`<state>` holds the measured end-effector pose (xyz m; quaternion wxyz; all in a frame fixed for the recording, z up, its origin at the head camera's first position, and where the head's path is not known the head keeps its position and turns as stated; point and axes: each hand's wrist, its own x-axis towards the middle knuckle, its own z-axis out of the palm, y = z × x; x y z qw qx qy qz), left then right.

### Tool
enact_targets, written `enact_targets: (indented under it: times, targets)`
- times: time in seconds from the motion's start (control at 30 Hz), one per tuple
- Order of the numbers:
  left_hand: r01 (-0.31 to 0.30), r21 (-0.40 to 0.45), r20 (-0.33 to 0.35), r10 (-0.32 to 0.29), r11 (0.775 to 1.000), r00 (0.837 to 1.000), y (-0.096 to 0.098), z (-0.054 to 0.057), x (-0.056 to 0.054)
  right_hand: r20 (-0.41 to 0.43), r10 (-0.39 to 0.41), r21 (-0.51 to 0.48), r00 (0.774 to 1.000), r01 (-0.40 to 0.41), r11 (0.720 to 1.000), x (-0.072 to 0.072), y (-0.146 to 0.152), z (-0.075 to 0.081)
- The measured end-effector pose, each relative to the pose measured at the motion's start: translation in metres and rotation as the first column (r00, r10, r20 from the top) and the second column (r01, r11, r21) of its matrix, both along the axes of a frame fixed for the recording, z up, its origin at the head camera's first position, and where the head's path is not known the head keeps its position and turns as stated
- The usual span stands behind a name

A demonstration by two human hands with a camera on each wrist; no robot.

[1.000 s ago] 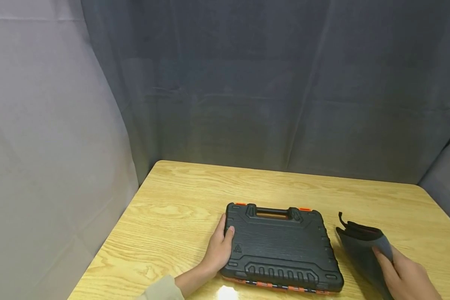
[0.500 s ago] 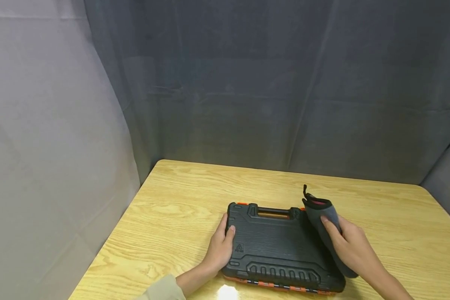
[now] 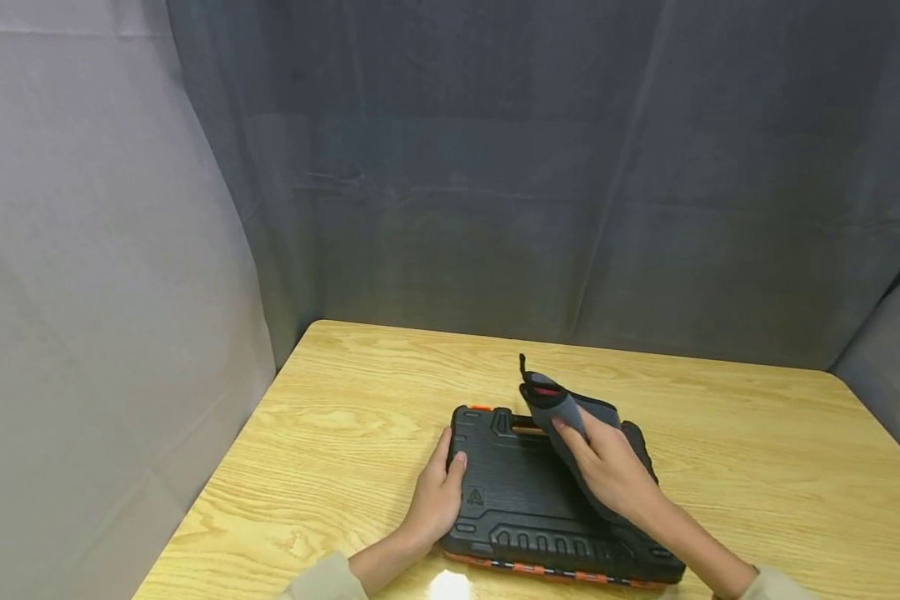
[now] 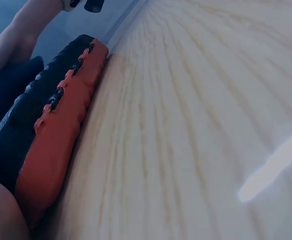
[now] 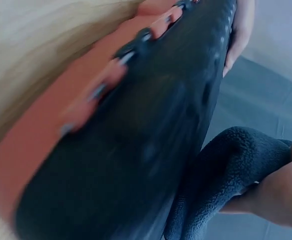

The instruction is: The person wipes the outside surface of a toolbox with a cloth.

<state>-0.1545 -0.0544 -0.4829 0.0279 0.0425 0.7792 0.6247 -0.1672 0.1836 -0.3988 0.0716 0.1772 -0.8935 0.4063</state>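
Observation:
A black plastic tool case [image 3: 517,483] with an orange lower half lies flat on the table, its handle on the far side. My left hand [image 3: 433,500] holds the case by its left edge, thumb on the lid and fingers along the side. In my right hand [image 3: 611,471] is a folded grey cloth [image 3: 551,407] with black edging and a small loop, lying over the right part of the lid. The cloth's fleecy face [image 5: 235,155] touches the lid in the right wrist view. Part of the handle is hidden behind the cloth.
The wood-grain table [image 3: 330,417] extends to the left, right and behind the case. A dark grey curtain [image 3: 450,183] hangs behind the table, and a pale grey curtain [image 3: 105,250] hangs at the left.
My right hand has carried the cloth leftward, from beside the case to over its lid. My left hand and the case have stayed in place.

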Motion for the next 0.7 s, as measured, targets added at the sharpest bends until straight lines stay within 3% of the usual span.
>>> enact_targets:
  times: [0.27,0.43,0.6,0.7]
  targets:
    - [-0.009,0.015,-0.004,0.009,1.0,1.0,0.001,0.001,-0.001,0.092,0.137,0.007,0.986,-0.138,0.99,-0.016,-0.042,0.004]
    - [-0.002,0.029,-0.028,0.003,1.0,1.0,0.002,0.001,-0.003,0.11,0.213,0.1,0.971,-0.224,0.969,-0.02,-0.066,0.002]
    - [-0.028,0.019,-0.025,0.028,0.999,0.999,0.001,-0.002,-0.001,0.177,0.22,0.22,0.959,-0.256,0.941,-0.018,-0.087,-0.003]
    - [-0.059,0.002,0.0,0.059,0.998,0.998,0.001,-0.002,0.002,0.182,0.22,0.315,0.958,-0.268,0.91,-0.016,-0.094,-0.006]
